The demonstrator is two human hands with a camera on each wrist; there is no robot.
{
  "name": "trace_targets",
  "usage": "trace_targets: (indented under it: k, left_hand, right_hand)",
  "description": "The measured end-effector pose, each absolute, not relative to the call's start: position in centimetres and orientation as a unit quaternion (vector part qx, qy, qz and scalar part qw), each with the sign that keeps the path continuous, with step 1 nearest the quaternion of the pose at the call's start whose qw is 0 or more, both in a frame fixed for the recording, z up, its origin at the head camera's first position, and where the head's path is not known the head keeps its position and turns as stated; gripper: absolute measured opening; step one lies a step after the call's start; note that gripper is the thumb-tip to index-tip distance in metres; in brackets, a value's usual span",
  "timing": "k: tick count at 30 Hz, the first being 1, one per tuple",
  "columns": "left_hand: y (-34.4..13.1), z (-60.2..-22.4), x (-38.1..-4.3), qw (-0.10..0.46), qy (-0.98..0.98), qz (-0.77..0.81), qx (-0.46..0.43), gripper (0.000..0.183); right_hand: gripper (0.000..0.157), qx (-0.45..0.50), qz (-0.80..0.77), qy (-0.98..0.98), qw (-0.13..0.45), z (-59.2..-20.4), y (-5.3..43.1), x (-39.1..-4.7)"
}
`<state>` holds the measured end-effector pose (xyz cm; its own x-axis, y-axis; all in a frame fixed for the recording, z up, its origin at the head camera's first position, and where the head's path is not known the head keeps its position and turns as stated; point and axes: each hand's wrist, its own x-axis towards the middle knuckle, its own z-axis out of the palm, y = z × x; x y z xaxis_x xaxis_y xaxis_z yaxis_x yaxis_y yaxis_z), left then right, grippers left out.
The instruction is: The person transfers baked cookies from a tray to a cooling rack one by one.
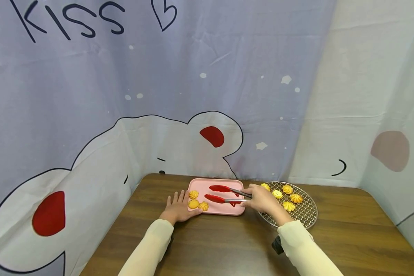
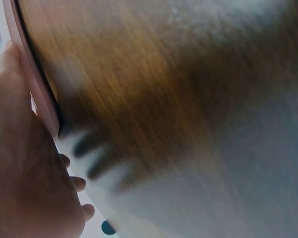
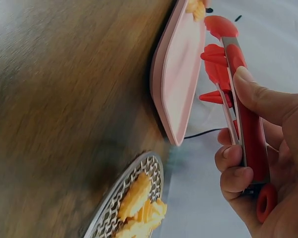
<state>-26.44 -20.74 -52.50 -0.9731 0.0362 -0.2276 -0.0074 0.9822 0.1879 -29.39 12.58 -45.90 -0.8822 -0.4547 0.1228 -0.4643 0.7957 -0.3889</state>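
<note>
The right hand (image 1: 263, 199) grips tongs (image 1: 220, 188) over the tray (image 1: 224, 209) of cookies (image 1: 193, 204), hiding part of the rack (image 1: 305, 214), while the left hand (image 1: 178, 210), cut off in its wrist view, touches the tray with spread fingers

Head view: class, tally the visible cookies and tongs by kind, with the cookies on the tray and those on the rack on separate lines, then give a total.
Cookies on the tray: 3
Cookies on the rack: 5
Tongs: 1 pair
Total: 9, counting the pair as one
</note>
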Motion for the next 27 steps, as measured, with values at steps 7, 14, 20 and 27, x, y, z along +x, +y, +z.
trace_targets:
  k: [7,14,20,27]
  left_hand:
    - [-20.7,-52.2,-26.2,0.106,0.989,0.099,0.009,0.108]
    - [-20.8,-52.3,-26.2,0.109,0.989,0.104,0.01,0.111]
    - [-20.8,-52.0,-26.2,0.118,0.988,0.104,0.006,0.112]
    - [-20.7,-51.8,-26.1,0.113,0.988,0.105,0.009,0.108]
  right_hand:
    - [0.054,0.239,0.214,-0.947,-0.004,-46.0,11.0,-30.2]
    - [0.053,0.248,0.217,-0.944,-0.02,-46.0,10.0,-30.5]
    - [0.05,0.243,0.21,-0.946,-0.028,-45.9,9.1,-30.9]
    - [0.053,0.23,0.217,-0.948,-0.043,-46.0,8.3,-31.2]
